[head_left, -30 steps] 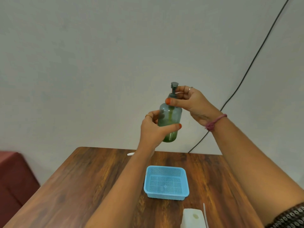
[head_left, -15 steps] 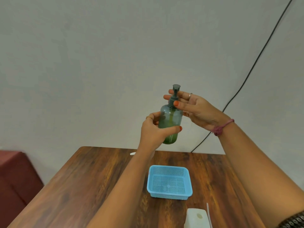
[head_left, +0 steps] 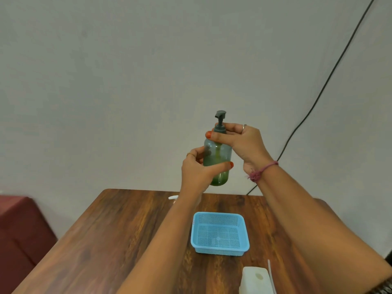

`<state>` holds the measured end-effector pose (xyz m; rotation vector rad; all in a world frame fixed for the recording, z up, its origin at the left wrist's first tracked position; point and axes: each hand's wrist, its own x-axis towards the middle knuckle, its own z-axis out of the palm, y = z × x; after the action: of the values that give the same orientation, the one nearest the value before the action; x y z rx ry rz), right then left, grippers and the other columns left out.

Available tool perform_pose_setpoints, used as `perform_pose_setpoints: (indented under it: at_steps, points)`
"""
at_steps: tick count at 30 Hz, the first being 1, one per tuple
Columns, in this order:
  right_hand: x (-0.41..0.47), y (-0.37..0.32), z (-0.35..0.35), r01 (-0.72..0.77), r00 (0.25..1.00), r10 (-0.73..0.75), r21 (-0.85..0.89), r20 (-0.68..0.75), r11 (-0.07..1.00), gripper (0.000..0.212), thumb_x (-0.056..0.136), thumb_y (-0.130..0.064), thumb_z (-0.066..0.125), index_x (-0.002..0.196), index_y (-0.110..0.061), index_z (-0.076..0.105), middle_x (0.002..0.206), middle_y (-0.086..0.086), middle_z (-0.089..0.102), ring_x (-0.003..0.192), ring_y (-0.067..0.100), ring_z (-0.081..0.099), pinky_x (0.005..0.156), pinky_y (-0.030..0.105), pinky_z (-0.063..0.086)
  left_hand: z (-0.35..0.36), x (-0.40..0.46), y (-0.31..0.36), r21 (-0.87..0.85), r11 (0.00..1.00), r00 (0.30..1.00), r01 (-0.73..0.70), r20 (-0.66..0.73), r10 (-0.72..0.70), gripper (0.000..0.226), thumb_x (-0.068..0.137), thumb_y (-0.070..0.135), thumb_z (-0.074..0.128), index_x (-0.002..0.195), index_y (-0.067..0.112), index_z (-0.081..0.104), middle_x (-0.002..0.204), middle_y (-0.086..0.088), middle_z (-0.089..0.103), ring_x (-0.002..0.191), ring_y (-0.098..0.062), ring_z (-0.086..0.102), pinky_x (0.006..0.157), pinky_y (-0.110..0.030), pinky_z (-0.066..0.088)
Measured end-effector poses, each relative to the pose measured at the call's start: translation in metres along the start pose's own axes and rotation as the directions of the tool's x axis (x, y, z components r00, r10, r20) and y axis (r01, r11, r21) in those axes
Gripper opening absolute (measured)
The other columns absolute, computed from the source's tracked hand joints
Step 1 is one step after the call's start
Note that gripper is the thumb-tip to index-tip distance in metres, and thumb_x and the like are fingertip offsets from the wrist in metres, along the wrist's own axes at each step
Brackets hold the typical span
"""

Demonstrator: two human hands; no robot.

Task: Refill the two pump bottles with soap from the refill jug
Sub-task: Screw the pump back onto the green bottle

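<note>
The green pump bottle [head_left: 218, 158] is up in the air above the far end of the wooden bench [head_left: 118, 234], upright, with just a little green soap sitting in the bottom. The left hand [head_left: 196, 172] is wrapped around its body, and the right hand [head_left: 241, 141] has its fingers curled round the dark pump collar [head_left: 219, 129] at the neck. Below the bottle a light blue mesh basket [head_left: 219, 250] sits on the bench, and nearer than that the top of a white refill jug [head_left: 254, 280] pokes in at the bottom edge. Behind the bottle there's a plain grey wall [head_left: 148, 71] with a black cable [head_left: 331, 71] running down it. A dark red seat [head_left: 19, 228] is left of the bench.
</note>
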<state>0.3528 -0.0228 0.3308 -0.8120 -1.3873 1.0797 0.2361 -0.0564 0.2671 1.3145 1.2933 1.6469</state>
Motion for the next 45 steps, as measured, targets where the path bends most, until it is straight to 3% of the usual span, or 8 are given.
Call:
perform_pose_setpoints:
  at_steps: [4,7,10,20,24,30,37,45]
  points:
    - [0.002,-0.007,-0.013,0.014,0.981,0.004,-0.089,0.195,0.996,0.048,0.064,-0.028,0.083,0.107,-0.011,0.068,0.100,0.001,0.075,0.097,0.013,0.070,0.090,0.032,0.054,-0.011,0.002,-0.002,0.022,0.999,0.997,0.023,0.069,-0.025,0.073,0.054,0.031,0.092,0.118,0.027,0.057,0.109,0.012,0.064,0.097,-0.006,0.062,0.061,-0.010,0.051]
    - [0.006,-0.011,-0.032,-0.056,0.890,0.076,-0.057,0.450,0.997,0.048,0.079,-0.034,0.066,0.124,-0.019,0.059,0.123,-0.001,0.067,0.119,0.015,0.059,0.102,0.039,0.042,-0.022,0.004,-0.001,0.023,0.999,0.984,0.049,0.168,-0.052,0.062,0.055,0.028,0.092,0.108,0.033,0.061,0.103,0.015,0.067,0.089,0.001,0.066,0.060,-0.009,0.051]
    - [0.006,-0.008,-0.035,-0.052,0.841,0.056,-0.022,0.538,0.998,0.039,0.089,-0.027,0.053,0.126,-0.017,0.057,0.127,0.003,0.064,0.123,0.017,0.056,0.103,0.034,0.045,-0.027,0.004,0.000,0.053,0.996,0.966,0.068,0.245,-0.079,0.060,0.055,0.026,0.092,0.107,0.033,0.063,0.098,0.015,0.070,0.087,0.004,0.066,0.061,-0.008,0.051]
    - [-0.002,0.006,-0.014,-0.016,0.970,0.016,-0.001,0.243,1.000,0.015,0.087,-0.015,0.064,0.100,-0.013,0.071,0.095,0.002,0.075,0.097,0.011,0.069,0.079,0.016,0.053,-0.020,-0.001,-0.010,0.045,0.993,0.984,0.109,0.135,-0.114,0.056,0.056,0.026,0.093,0.102,0.032,0.062,0.097,0.015,0.067,0.083,0.000,0.066,0.057,-0.009,0.050]
    - [-0.003,0.005,-0.006,-0.024,0.986,0.022,0.012,0.165,1.000,0.015,0.085,-0.014,0.067,0.099,-0.011,0.072,0.093,0.003,0.075,0.093,0.010,0.070,0.076,0.016,0.053,-0.017,-0.001,-0.013,0.042,0.994,0.992,0.102,0.075,-0.105,0.075,0.052,0.029,0.094,0.120,0.020,0.062,0.108,0.007,0.068,0.098,-0.008,0.065,0.067,-0.014,0.054]
    - [-0.005,0.011,0.004,-0.029,0.997,0.026,0.032,0.068,0.999,0.007,0.083,-0.012,0.070,0.090,-0.014,0.074,0.085,0.001,0.075,0.085,0.010,0.070,0.072,0.018,0.054,-0.011,-0.003,-0.020,0.033,0.994,0.995,0.103,0.006,-0.103,0.080,0.046,0.033,0.095,0.117,0.021,0.060,0.108,0.007,0.066,0.099,-0.010,0.064,0.084,-0.030,0.058]
    - [-0.008,0.023,-0.001,-0.070,0.994,0.064,0.071,0.090,0.995,0.019,0.080,-0.018,0.073,0.099,-0.013,0.073,0.099,0.005,0.075,0.098,0.015,0.069,0.083,0.024,0.055,-0.016,-0.001,-0.027,0.066,0.992,0.992,0.103,0.067,-0.108,0.087,0.043,0.040,0.092,0.122,0.020,0.059,0.112,0.006,0.066,0.102,-0.012,0.064,0.086,-0.036,0.059]
    - [-0.014,0.025,-0.012,-0.139,0.958,0.115,0.076,0.262,0.987,0.044,0.070,-0.038,0.071,0.111,-0.021,0.069,0.117,0.002,0.069,0.112,0.012,0.062,0.090,0.033,0.054,-0.028,0.000,-0.038,0.008,0.987,0.965,0.159,0.211,-0.157,0.061,0.054,0.026,0.092,0.108,0.030,0.065,0.105,0.010,0.071,0.093,-0.005,0.068,0.066,-0.016,0.055]
